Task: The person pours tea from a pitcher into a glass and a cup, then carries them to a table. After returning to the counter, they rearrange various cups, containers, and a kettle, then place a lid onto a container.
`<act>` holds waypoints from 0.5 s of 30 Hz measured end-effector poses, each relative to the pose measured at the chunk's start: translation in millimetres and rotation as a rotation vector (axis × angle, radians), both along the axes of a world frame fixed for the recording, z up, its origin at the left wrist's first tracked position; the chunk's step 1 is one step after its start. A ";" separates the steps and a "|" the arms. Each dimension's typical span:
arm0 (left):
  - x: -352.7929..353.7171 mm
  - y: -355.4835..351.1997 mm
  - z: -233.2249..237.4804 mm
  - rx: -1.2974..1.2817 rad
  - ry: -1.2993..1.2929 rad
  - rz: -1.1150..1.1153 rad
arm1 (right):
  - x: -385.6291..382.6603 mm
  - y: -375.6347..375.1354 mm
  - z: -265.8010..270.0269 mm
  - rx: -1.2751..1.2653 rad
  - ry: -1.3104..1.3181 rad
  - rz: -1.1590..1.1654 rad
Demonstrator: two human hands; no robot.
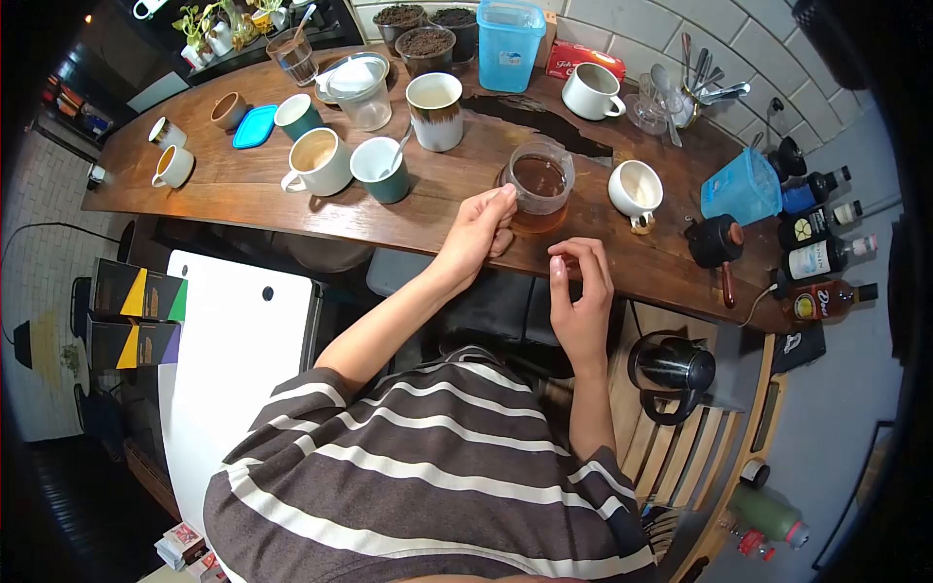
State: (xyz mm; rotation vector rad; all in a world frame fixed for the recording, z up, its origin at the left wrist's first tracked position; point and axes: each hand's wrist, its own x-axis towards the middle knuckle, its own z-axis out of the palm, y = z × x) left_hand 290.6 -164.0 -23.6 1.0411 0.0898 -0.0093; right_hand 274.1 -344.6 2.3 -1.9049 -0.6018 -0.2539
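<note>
My left hand [479, 225] is closed at the near-left side of a glass coffee server [541, 187], where its handle would be; the fingers cover that part. Dark brown liquid fills part of the server, which stands on the wooden counter. My right hand [583, 291] hovers at the counter's front edge, loosely bent, thumb and fingers apart, holding nothing. To the server's right is a white cup [637, 190] with pale residue inside. On its left stand a teal cup [380, 172] with a spoon in it and a tall white-and-brown mug [434, 113].
Other mugs, including a wide white one [319, 163], crowd the counter's left. Behind stand a blue plastic container [510, 49] and tubs of dark grounds [426, 53]. A red-handled pot [714, 243] and bottles [814, 257] line the right. Below sits a black kettle [671, 369].
</note>
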 end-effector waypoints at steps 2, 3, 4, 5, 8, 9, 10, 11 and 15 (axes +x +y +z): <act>-0.8 -2.2 0.4 -0.006 -0.002 0.018 | 2.1 2.0 0.2 -0.003 -0.001 -0.005; -2.0 -3.0 1.9 -0.007 -0.002 0.022 | 3.2 2.9 0.4 -0.004 -0.004 -0.012; -3.1 -3.8 4.5 0.030 -0.010 0.019 | 4.7 3.7 0.7 -0.005 -0.005 -0.008; -4.2 -4.3 6.4 0.066 -0.018 0.017 | 6.1 4.6 0.7 0.007 0.054 0.009; -7.0 8.0 10.8 0.288 -0.003 -0.066 | 10.0 10.4 -3.0 0.062 0.192 0.065; -7.1 12.7 12.5 0.290 -0.005 -0.057 | 11.0 12.6 -7.1 0.105 0.277 0.100; -7.1 17.7 14.1 0.584 -0.076 -0.009 | 12.2 13.9 -15.1 0.094 0.301 0.129; -8.3 21.7 16.4 0.879 -0.145 0.042 | 11.8 16.8 -18.0 0.094 0.298 0.140; -40.7 23.4 37.3 1.475 -0.380 0.545 | 13.1 29.6 -29.4 0.167 0.428 0.242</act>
